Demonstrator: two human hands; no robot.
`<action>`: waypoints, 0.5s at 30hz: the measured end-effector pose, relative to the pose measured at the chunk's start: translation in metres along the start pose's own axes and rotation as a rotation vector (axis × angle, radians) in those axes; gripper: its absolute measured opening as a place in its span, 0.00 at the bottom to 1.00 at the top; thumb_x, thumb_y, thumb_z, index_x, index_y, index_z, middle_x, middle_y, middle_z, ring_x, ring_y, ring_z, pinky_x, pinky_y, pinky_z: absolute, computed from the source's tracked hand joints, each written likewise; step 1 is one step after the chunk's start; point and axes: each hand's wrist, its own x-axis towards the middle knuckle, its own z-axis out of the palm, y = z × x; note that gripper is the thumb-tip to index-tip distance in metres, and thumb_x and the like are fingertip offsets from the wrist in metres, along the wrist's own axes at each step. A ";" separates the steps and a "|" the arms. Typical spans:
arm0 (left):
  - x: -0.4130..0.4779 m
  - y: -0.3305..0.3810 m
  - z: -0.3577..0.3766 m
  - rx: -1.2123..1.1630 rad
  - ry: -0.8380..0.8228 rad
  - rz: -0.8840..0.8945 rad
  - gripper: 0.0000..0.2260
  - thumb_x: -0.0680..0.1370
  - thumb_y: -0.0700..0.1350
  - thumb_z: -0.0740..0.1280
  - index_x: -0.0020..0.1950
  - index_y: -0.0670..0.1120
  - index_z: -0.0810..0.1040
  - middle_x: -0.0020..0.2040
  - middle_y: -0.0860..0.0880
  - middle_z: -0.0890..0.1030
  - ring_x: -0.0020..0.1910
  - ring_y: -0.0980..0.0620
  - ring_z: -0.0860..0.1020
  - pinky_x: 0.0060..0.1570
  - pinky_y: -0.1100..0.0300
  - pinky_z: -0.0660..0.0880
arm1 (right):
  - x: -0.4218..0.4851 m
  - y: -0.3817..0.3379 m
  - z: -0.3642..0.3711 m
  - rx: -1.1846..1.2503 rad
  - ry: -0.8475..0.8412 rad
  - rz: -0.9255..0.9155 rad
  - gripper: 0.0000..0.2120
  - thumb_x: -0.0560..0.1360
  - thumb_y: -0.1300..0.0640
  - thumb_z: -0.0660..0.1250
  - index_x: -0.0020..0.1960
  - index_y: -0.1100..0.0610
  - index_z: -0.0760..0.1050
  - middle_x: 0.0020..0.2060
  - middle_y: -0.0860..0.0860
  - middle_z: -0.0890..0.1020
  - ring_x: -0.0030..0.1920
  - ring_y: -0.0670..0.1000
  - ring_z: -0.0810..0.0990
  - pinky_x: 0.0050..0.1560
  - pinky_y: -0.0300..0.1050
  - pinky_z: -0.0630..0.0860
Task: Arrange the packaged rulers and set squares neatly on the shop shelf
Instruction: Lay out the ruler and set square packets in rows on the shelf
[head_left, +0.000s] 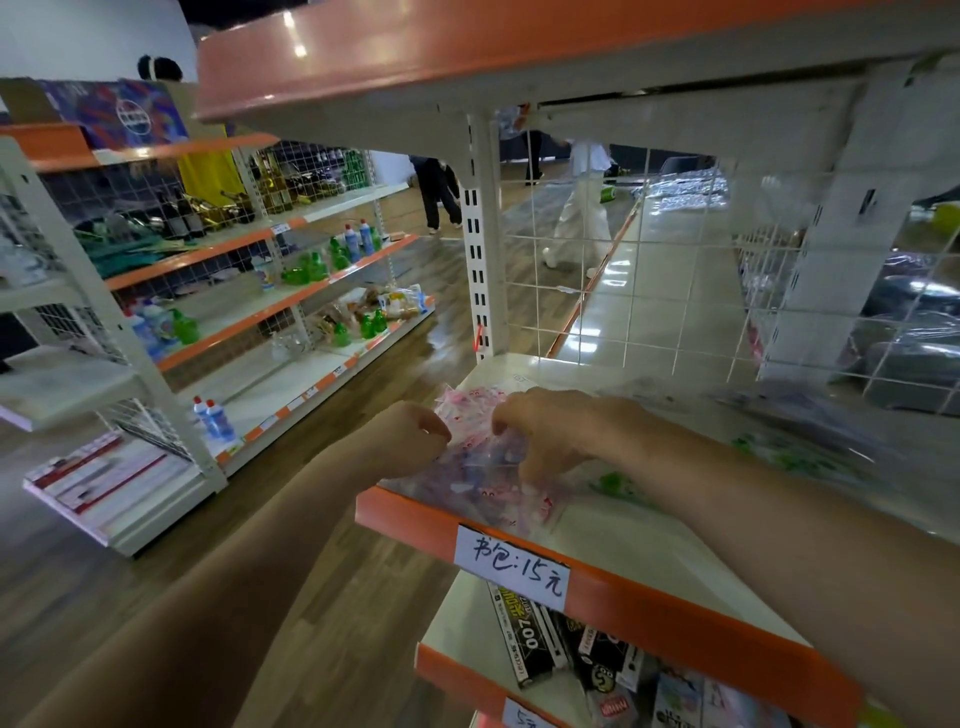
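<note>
A stack of clear packets with pink and blue rulers and set squares (485, 467) lies at the left end of the white shelf (654, 540) with the orange front edge. My left hand (415, 441) pinches the stack's left edge with curled fingers. My right hand (550, 431) grips the packets from above, its fingers curled onto the plastic. More clear packets with green print (789, 457) lie spread along the shelf to the right, blurred.
A handwritten price label (511, 569) sticks to the shelf's orange edge. Packaged stationery (582, 654) fills the shelf below. A wire mesh back (597, 270) closes the shelf behind. Another rack with bottles (311, 260) stands left across the aisle. People walk beyond the mesh.
</note>
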 end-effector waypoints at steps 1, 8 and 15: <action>0.000 0.000 -0.001 -0.013 0.016 0.005 0.14 0.79 0.39 0.58 0.60 0.43 0.79 0.56 0.45 0.80 0.47 0.51 0.75 0.45 0.62 0.70 | -0.002 0.001 -0.003 0.003 0.016 -0.008 0.34 0.68 0.48 0.74 0.70 0.48 0.65 0.64 0.50 0.72 0.58 0.54 0.74 0.53 0.48 0.74; -0.002 0.008 -0.005 -0.340 0.147 0.041 0.08 0.78 0.41 0.65 0.54 0.50 0.80 0.49 0.47 0.82 0.41 0.52 0.77 0.38 0.64 0.73 | -0.011 0.018 -0.032 0.679 0.301 -0.053 0.23 0.72 0.50 0.69 0.64 0.53 0.69 0.51 0.49 0.76 0.50 0.49 0.76 0.50 0.44 0.75; -0.007 0.033 0.014 -0.645 -0.081 0.118 0.08 0.76 0.42 0.68 0.55 0.43 0.79 0.50 0.44 0.83 0.47 0.48 0.82 0.55 0.50 0.78 | -0.015 0.012 -0.022 1.393 0.183 0.069 0.10 0.74 0.51 0.68 0.51 0.57 0.78 0.40 0.53 0.81 0.41 0.52 0.81 0.44 0.45 0.79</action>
